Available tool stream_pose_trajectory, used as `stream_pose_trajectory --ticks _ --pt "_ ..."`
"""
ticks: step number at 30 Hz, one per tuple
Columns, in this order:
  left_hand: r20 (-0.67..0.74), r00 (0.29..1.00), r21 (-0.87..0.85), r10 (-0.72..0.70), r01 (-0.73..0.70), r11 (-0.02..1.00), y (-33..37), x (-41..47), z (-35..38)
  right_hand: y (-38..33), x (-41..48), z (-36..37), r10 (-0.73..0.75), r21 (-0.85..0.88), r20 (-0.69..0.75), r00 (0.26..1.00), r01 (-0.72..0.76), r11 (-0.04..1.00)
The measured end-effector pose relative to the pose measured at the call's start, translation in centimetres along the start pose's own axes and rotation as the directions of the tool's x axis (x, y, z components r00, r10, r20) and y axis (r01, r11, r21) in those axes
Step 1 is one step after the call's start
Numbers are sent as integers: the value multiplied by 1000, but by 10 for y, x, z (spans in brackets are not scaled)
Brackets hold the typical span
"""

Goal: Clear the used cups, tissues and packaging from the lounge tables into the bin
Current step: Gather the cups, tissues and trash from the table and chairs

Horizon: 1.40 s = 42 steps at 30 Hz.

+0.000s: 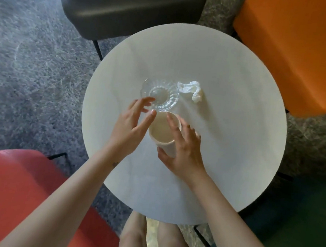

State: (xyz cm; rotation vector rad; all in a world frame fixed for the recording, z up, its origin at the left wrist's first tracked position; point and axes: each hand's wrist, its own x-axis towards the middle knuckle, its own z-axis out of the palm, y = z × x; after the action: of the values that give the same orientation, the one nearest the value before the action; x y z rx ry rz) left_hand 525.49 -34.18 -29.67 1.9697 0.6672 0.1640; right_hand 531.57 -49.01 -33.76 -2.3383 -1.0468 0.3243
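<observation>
Just beyond the paper cup (161, 131), touching its far rim or nearly so, sits a ribbed glass dish (160, 94). Farther beyond the cup, to the right, lies a crumpled tissue (191, 90). All three are on the round white counter (225, 149). My right hand (185, 151) wraps the cup, thumb on its near side and fingers over its far wall, and the cup leans toward me. My left hand (129, 128) is spread wide and holds nothing. Its fingertips reach the near edge of the dish and its thumb lies by the cup's left rim.

The lean is the main risk I see. The cup's inside looks pale, and I cannot tell whether any drink is left in it. If some is, lifting at this angle would slop it onto the counter or my legs. A paper wall also buckles under a hard squeeze, which would push liquid out. The dish is my other worry. It is glass and so close to the cup that a careless lift, or a nudge from my left fingers, could send it skidding. The bin is out of view.
</observation>
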Motion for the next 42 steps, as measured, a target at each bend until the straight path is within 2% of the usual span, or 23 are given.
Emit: stream_pose_trajectory --ticks 2,5,10,13,15,21,24,26,34,37,40,42 --pt "11 1000 -5 2 -2 1000 -4 -4 1 5 -3 7 -13 -35 62 998 15 999" --pt "22 1000 -15 -12 12 1000 -5 -5 1 6 -4 5 -35 2 93 995 35 999" --pt "72 997 -32 -33 36 999 1 -2 1 10 14 -15 29 183 -118 993 -7 983" --pt "59 998 -26 -19 20 999 4 7 -3 26 42 -22 108 157 -210 972 -76 985" --pt "52 999 -22 3 -2 1000 3 16 -8 40 61 -20 163 119 -207 965 -140 983" --pt "287 952 53 106 -126 991 -11 25 -9 76 99 -1 217 -108 -28 976 -219 970" --pt "391 910 93 140 -190 977 -19 27 -1 78 100 7 205 -121 -76 976 -213 970" --pt "413 901 123 136 -203 971 -21 26 4 77 96 8 197 -69 -130 972 -207 976" --pt "327 935 109 138 -182 977 -17 25 13 60 81 -13 224 194 -120 967 -199 961" --pt "221 972 113 85 -112 987 -14 28 22 44 74 -31 170 246 -161 972 -128 961" --pt "159 984 81 82 -96 992 -11 32 31 27 67 -47 46 240 -225 973 9 971" --pt "121 988 45 94 -100 994 -9 32 35 17 59 -53 -28 249 -207 978 80 965"
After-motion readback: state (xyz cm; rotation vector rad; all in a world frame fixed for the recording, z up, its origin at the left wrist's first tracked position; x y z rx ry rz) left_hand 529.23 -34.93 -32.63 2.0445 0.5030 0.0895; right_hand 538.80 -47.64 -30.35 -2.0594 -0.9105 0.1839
